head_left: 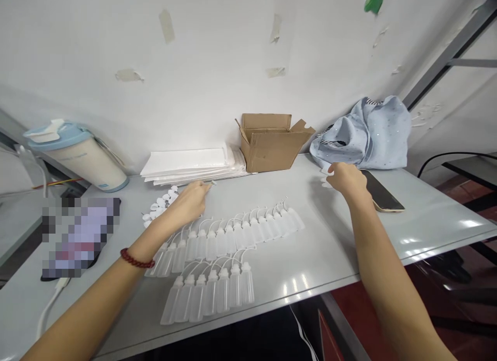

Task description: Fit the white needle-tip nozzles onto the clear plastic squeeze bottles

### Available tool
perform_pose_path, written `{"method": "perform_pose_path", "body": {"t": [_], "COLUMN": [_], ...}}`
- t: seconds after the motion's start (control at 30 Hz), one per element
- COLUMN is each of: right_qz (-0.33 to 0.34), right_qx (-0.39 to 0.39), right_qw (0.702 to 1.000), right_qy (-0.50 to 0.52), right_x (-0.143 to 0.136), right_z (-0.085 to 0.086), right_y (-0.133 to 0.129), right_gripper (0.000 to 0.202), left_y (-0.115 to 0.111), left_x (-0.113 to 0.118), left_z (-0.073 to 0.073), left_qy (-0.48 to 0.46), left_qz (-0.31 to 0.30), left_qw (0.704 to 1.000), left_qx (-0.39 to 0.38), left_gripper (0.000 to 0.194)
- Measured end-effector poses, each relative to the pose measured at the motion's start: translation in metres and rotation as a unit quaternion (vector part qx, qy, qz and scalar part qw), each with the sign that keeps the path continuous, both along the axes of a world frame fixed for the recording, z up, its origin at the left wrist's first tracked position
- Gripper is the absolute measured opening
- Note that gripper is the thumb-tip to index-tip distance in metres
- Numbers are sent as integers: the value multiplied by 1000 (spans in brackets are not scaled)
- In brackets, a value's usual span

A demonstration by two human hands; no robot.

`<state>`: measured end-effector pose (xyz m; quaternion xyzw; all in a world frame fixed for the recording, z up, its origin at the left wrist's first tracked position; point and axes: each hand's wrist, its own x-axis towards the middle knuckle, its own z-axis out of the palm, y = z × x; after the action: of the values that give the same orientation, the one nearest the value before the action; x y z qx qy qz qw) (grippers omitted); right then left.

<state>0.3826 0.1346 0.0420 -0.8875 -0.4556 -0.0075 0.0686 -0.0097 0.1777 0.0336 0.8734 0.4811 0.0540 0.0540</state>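
Observation:
My left hand (191, 200) is closed above the table, with a tiny pale item at its fingertips, too small to name. Beside it, at its left, lies a pile of small white round pieces (158, 207). Translucent plastic bottles (212, 243) with thin looped strings lie in rows below that hand. At the right, my right hand (345, 179) has its fingers curled around something white, mostly hidden, near a dark phone (382, 192) and a light blue cloth bag (373, 135).
An open cardboard box (272, 143) stands against the wall, beside a stack of white sheets or envelopes (190, 161). A cream tumbler with a blue lid (85, 156) leans at the left. Below it, a phone (79, 239) with a cable lies on the grey table (287, 262).

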Motion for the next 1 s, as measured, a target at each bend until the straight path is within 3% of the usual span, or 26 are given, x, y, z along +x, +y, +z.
{"method": "perform_pose_path", "body": {"t": [0.13,0.33,0.43,0.6,0.77,1.0], "right_qz": [16,51,34,-13,-6,39], "right_qx": [-25,-84,-131,-182,-173,-89], "right_qw": [999,994,989,981,981,991], "right_qy": [-16,-48,-58,-70,-86,-90], "right_x": [2,-3,-3,-2,-8,-29], "right_z": [-7,-7,-5,-4,-7,-10], "right_y": [1,3,6,8,4,-4], "right_gripper": [39,34,26,29,32,24], "left_y": [-18,-31,-37,-44,-47,-48], "left_x": [-12,-22,-22,-19,-17,-16], "left_z": [7,11,10,7,9,6], "left_qy": [-48,-135,-170,-179,-184,-241], "left_qz": [5,33,32,-3,14,34], "left_qw": [999,990,984,982,981,968], "left_qx": [5,1,30,65,61,60], "left_gripper": [38,30,27,30,31,25]}}
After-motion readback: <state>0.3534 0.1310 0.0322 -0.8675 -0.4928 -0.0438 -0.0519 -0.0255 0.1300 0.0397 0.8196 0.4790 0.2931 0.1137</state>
